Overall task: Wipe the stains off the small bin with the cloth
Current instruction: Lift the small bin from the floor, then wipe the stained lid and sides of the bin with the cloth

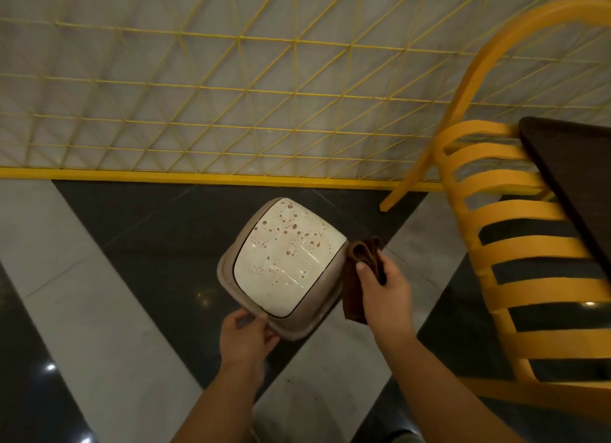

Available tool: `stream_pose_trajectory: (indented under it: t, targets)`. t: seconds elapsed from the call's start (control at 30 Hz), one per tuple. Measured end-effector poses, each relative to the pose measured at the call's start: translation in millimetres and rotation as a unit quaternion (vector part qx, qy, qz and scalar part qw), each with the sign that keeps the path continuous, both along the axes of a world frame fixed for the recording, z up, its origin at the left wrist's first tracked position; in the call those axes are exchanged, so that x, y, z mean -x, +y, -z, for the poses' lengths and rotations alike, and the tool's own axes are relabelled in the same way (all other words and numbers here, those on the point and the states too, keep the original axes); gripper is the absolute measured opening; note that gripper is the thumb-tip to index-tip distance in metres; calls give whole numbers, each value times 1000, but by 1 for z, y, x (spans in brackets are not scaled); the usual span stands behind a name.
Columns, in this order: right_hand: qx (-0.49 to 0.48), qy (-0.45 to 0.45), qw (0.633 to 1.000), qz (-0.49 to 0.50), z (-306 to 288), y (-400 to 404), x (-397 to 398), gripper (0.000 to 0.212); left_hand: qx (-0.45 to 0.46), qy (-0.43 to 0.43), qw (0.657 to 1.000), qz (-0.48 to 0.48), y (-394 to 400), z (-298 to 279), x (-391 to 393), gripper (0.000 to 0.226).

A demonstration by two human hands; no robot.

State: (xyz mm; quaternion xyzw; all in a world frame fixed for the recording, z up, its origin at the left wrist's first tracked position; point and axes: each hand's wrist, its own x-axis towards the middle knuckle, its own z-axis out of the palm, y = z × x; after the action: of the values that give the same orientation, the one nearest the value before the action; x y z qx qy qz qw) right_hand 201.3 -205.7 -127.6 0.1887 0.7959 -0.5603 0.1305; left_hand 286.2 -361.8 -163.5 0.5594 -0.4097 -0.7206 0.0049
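Glare spots dot the glossy floor (pixel 99 277) at the lower left, and its dark and pale bands run diagonally under everything. Both forearms enter from the bottom edge, cut off below the elbow.

Near the middle, the small bin (pixel 281 270) stands on the dark floor band, seen from straight above, so only its top shows; the sides and base are hidden beneath it. Its white lid (pixel 284 260) is speckled with reddish-brown stains (pixel 294 234), thickest toward the far end, and a beige rim frames it.

The left hand (pixel 246 338) grips the near corner of that rim, thumb on top and fingers curled along the edge; the fingertips under the rim are out of sight.

Just right of the bin, the right hand (pixel 385 290) clamps a folded brown cloth (pixel 365 260), thumb pressed over the fold and fingers wrapped behind it. The cloth's upper fold appears to touch the bin's right edge, though the dim light makes that hard to confirm. Its lower end hangs down past the palm beside the bin.

Behind, a yellow wire grid (pixel 231 95) stands against a grey wall. At the far right, a yellow slatted chair (pixel 515 244) sits partly blurred, and a dark tabletop (pixel 575 178) is cut off by the frame edge.
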Motion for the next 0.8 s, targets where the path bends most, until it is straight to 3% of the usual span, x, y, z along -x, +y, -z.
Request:
stream_pose_trajectory:
  t: [0.2,0.33,0.57,0.8]
  targets:
    - [-106,104,986,-68,6,-19,-23,30,-8,-1,1000,9,-2,1,0,29]
    - [-150,165,959,-174,10,-12,-44,27,-15,-2,1000,19,-5,2,-1,29]
    - [-139,169,972,-89,10,-21,-16,31,-29,-2,999,12,-2,-2,2,27]
    - [-124,229,953,-152,33,-16,-56,31,-24,2,1000,6,1,4,3,22]
